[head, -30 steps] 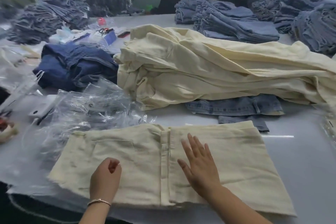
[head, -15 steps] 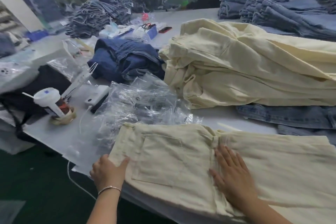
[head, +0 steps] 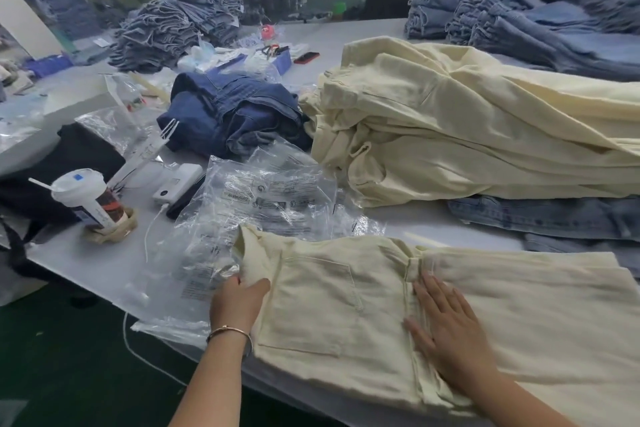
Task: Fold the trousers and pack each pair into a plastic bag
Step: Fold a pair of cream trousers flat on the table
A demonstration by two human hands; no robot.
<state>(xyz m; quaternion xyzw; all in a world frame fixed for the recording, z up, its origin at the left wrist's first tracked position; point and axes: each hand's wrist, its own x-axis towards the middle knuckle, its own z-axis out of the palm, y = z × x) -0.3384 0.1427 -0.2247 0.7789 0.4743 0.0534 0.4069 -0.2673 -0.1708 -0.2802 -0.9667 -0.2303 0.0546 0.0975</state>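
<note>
**Mia:** Where are the folded trousers (head: 467, 315)?

**Ben:** They lie flat on the white table (head: 415, 222), close to the near edge. They are pale yellow. Their left end sits on top of the plastic bags (head: 263, 204).

**Mia:** What does the left hand (head: 239, 303) do?

**Ben:** It grips the left edge of the folded trousers. The thumb is on top of the cloth and the fingers curl under it. That corner is lifted up a bit. The wrist wears a thin bracelet (head: 228, 333).

**Mia:** And the right hand (head: 446, 326)?

**Ben:** It is flat and wide open. Its fingers are straight and spread, and it presses down on the middle of the folded trousers, right by the seam. It holds nothing.

**Mia:** What is behind the folded trousers?

**Ben:** A big pile of yellow trousers (head: 467, 135), with some blue jeans (head: 543, 215) poking out under it. Left of that pile sits a heap of dark blue jeans (head: 235, 114).

**Mia:** What is left of the folded trousers?

**Ben:** Past the plastic bags there is a white power bank (head: 178, 184) with a white cable (head: 149, 236). Farther left stands a cup (head: 90, 198) with a lid and a straw.
</note>
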